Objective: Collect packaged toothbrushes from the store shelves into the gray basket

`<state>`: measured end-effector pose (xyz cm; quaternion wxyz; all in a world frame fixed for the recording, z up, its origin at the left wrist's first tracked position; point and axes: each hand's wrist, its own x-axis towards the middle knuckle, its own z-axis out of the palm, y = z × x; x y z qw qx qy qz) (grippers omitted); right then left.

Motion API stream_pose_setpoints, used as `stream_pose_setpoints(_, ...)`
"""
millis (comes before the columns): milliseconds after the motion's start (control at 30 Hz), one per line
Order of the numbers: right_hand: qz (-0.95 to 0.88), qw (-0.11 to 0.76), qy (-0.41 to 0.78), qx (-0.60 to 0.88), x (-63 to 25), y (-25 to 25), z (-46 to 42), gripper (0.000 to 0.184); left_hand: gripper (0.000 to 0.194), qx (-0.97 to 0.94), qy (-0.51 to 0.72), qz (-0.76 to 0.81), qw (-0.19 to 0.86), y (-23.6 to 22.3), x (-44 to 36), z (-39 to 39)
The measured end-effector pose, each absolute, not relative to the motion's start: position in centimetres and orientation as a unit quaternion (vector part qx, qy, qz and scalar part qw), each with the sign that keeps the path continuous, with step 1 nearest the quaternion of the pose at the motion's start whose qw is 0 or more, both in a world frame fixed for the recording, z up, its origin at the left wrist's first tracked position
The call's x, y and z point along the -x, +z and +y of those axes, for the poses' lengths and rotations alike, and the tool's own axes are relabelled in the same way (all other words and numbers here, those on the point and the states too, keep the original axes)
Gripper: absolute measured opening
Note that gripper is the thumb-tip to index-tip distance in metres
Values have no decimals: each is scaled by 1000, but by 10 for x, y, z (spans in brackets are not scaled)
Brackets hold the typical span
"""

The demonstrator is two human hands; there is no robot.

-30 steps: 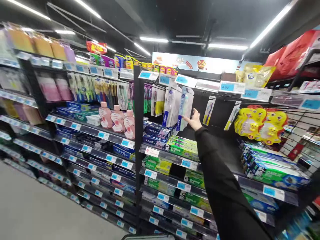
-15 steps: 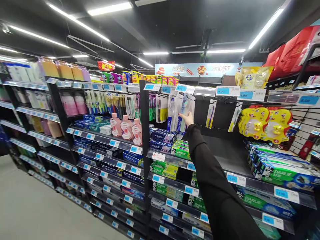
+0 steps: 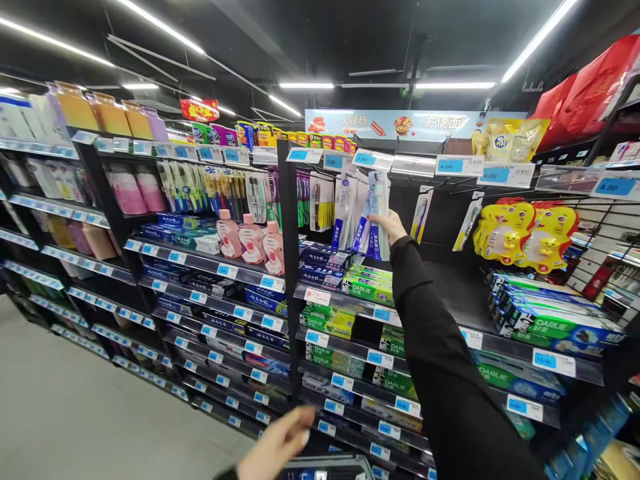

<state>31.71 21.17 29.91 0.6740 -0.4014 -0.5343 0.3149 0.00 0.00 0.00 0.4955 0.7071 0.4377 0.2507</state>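
My right hand reaches out in a black sleeve to the hanging toothbrush packs and grips a white and blue toothbrush pack that hangs from a hook on the upper rail. My left hand shows blurred at the bottom edge, just above the rim of a shopping basket. Its fingers are smeared, and I cannot make out whether they hold anything. More toothbrush packs hang to the left of the one I grip.
Green toothpaste boxes fill the shelves below my right arm. Pink bottles stand on the left shelf unit. Yellow children's packs hang at right. Blue price tags line the shelf edges. Grey aisle floor lies at lower left.
My right hand has closed around the toothbrush pack it was touching. My left hand and the basket rim have come into view at the bottom. The view shifted slightly.
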Motion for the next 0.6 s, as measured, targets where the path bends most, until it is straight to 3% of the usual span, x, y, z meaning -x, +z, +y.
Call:
stream_pose_setpoints(67, -532, 680, 355, 360, -313, 299, 211, 33, 37, -752, 341, 361, 433, 86, -32, 32)
stream_pose_setpoints(133, -526, 680, 404, 312, -307, 298, 212, 30, 43, -774, 455, 319, 304, 176, -71, 72)
stream_pose_setpoints(200, -519, 669, 457, 272, -302, 299, 212, 26, 54, -754, 524, 351, 185, 249, -111, 113)
stream_pose_setpoints(267, -514, 659, 491, 246, -296, 302, 210, 24, 71, -735, 503, 447, 83, 294, -145, 145)
stream_pose_setpoints(433, -519, 649, 495, 253, -289, 306, 203, 29, 103, -729, 443, 513, 93, 318, -183, 183)
stream_pose_setpoints(600, -553, 653, 431, 285, -294, 305, 205, 43, 107, -661, 548, 448, 250, 306, -187, 189)
